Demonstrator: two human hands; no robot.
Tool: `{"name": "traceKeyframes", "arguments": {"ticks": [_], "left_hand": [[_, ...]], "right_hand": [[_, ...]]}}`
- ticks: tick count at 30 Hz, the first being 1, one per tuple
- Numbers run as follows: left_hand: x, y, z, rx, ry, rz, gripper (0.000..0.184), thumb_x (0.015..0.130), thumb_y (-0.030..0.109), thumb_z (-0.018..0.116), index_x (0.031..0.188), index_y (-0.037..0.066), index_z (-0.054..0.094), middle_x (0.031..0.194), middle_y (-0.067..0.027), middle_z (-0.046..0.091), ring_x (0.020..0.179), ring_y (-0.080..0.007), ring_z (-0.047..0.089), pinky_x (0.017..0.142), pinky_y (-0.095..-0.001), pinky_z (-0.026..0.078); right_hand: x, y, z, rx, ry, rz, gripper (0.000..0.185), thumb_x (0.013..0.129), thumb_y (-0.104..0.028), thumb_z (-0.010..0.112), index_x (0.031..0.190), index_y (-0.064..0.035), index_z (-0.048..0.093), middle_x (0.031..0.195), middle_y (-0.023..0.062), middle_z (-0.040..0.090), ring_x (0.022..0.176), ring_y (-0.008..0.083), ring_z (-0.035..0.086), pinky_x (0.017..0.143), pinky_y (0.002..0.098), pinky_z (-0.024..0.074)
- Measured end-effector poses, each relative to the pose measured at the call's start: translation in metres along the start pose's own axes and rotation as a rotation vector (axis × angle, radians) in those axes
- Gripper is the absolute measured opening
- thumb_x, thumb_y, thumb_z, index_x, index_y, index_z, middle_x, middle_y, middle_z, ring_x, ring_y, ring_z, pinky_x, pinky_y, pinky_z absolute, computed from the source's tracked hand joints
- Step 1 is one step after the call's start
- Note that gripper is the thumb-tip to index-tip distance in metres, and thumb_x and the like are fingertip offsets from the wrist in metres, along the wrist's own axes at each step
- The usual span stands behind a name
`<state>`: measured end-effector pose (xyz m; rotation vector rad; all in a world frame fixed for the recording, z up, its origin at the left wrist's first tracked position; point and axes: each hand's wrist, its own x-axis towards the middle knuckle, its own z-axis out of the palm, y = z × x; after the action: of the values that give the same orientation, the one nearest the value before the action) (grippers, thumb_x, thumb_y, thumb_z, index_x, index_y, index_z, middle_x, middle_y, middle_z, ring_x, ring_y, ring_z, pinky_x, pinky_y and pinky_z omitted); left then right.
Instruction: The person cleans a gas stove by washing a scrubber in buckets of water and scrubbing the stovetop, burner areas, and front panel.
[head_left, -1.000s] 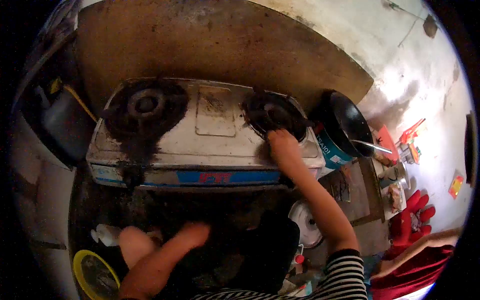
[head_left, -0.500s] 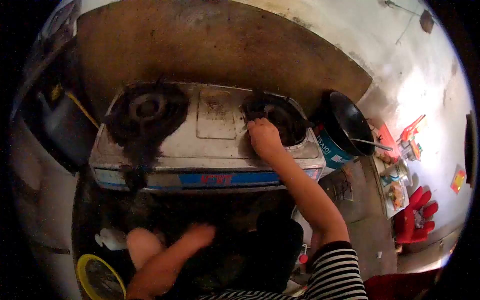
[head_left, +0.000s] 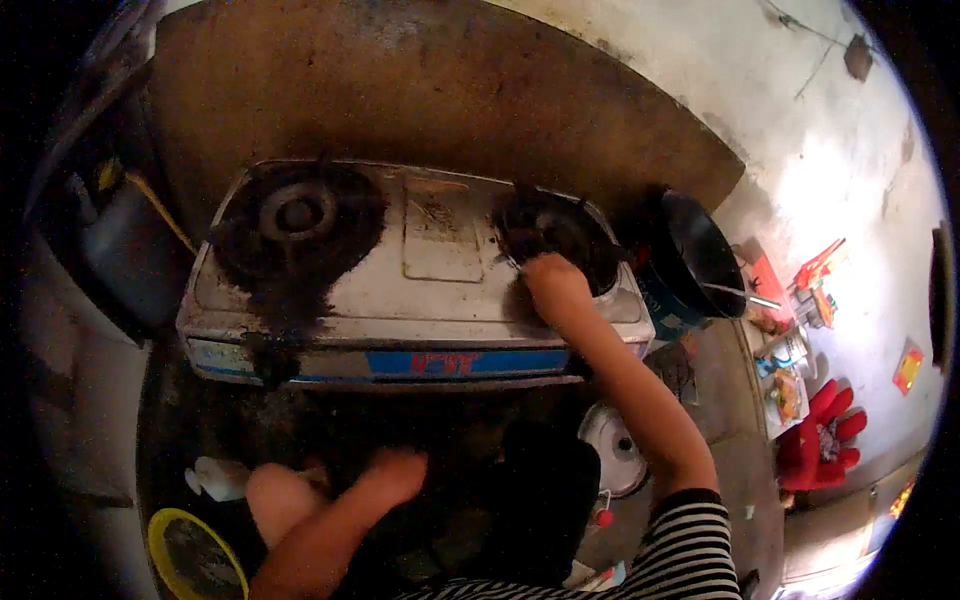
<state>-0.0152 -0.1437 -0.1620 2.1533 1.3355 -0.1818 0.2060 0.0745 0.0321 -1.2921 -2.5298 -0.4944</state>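
A soot-stained two-burner gas stove [head_left: 360,300] stands in front of me. My right hand [head_left: 555,285] is at the near-left edge of the right burner [head_left: 560,235], its fingers pinched together and pointing down. Whatever those fingers hold is hidden by the hand. On the other side, the left burner [head_left: 297,212] has thick black grime spilling over the stove's front. Lower down, my left hand [head_left: 395,475] hangs above the dark floor by my knee [head_left: 282,500]. It is blurred, and its fingers do not show clearly.
A black wok [head_left: 700,250] with a metal-handled utensil leans on a teal bucket [head_left: 668,305] right of the stove. Beneath my right forearm lies a round metal lid [head_left: 612,450]. A yellow-rimmed basin [head_left: 165,550] is at lower left, a red glove-shaped object [head_left: 825,435] at right.
My right hand has shifted slightly right and toward me along the right burner's edge. The view has moved a little, exposing the round lid. My left hand stays low, nearly in place.
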Motion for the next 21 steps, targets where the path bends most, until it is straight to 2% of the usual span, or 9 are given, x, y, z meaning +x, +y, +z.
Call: {"name": "traceKeyframes", "arguments": {"ticks": [2, 5, 8, 11, 14, 17, 21], "left_hand": [[-0.006, -0.001, 0.001, -0.027, 0.007, 0.072, 0.027, 0.081, 0.014, 0.05, 0.101, 0.001, 0.062, 0.099, -0.0201, 0.062, 0.091, -0.0366, 0.061, 0.077, -0.0508, 0.05], [-0.017, 0.002, -0.004, -0.024, 0.053, 0.018, 0.025, 0.08, 0.014, 0.051, 0.099, 0.002, 0.063, 0.097, -0.0203, 0.063, 0.09, -0.0368, 0.061, 0.075, -0.0508, 0.05], [-0.014, 0.006, -0.017, -0.066, -0.057, 0.0, 0.025, 0.08, 0.014, 0.05, 0.098, 0.003, 0.063, 0.096, -0.0204, 0.063, 0.089, -0.0374, 0.061, 0.074, -0.0512, 0.05], [-0.004, 0.008, -0.015, -0.005, 0.02, -0.018, 0.019, 0.083, 0.012, 0.048, 0.092, 0.004, 0.062, 0.095, -0.0176, 0.063, 0.085, -0.0331, 0.062, 0.071, -0.0469, 0.05], [-0.015, 0.01, -0.026, -0.084, 0.001, 0.023, 0.018, 0.082, 0.012, 0.048, 0.091, 0.004, 0.062, 0.094, -0.0173, 0.063, 0.083, -0.0329, 0.063, 0.07, -0.0472, 0.05], [-0.016, 0.0, -0.005, -0.002, 0.116, 0.085, 0.023, 0.08, 0.014, 0.049, 0.093, 0.001, 0.064, 0.092, -0.0195, 0.064, 0.085, -0.0377, 0.062, 0.069, -0.05, 0.051], [-0.009, -0.003, -0.009, 0.021, 0.039, 0.016, 0.019, 0.082, 0.012, 0.048, 0.09, 0.004, 0.063, 0.092, -0.016, 0.064, 0.084, -0.0322, 0.062, 0.069, -0.0475, 0.05]], "right_hand": [[-0.034, 0.01, -0.011, -0.011, -0.009, 0.018, 0.014, 0.069, -0.008, 0.056, 0.083, -0.0067, 0.061, 0.086, 0.0137, 0.061, 0.086, 0.0309, 0.058, 0.077, 0.0395, 0.0496], [-0.034, 0.022, -0.006, 0.045, -0.03, 0.054, 0.015, 0.069, -0.007, 0.056, 0.082, -0.0061, 0.061, 0.086, 0.0143, 0.061, 0.087, 0.0315, 0.058, 0.078, 0.0403, 0.0492], [0.017, -0.002, 0.012, 0.025, 0.067, -0.06, 0.007, 0.074, -0.005, 0.058, 0.08, -0.0051, 0.061, 0.081, 0.0131, 0.059, 0.085, 0.0318, 0.058, 0.073, 0.0405, 0.0485], [0.022, -0.004, 0.008, 0.062, 0.064, -0.072, 0.008, 0.072, -0.005, 0.057, 0.079, -0.0047, 0.061, 0.081, 0.0129, 0.059, 0.084, 0.0321, 0.058, 0.073, 0.0402, 0.0485], [-0.021, 0.005, -0.007, 0.045, 0.08, -0.059, 0.008, 0.071, -0.005, 0.057, 0.079, -0.0043, 0.06, 0.081, 0.014, 0.059, 0.083, 0.0337, 0.057, 0.072, 0.0411, 0.0478], [-0.026, 0.013, 0.0, -0.03, 0.003, -0.005, 0.01, 0.071, -0.004, 0.055, 0.08, -0.0046, 0.06, 0.081, 0.0138, 0.059, 0.082, 0.0332, 0.056, 0.071, 0.0406, 0.0479], [0.022, -0.009, 0.006, 0.036, 0.058, -0.017, 0.011, 0.072, -0.005, 0.055, 0.081, -0.0057, 0.06, 0.08, 0.0123, 0.059, 0.082, 0.0309, 0.057, 0.071, 0.0396, 0.0487]]}}
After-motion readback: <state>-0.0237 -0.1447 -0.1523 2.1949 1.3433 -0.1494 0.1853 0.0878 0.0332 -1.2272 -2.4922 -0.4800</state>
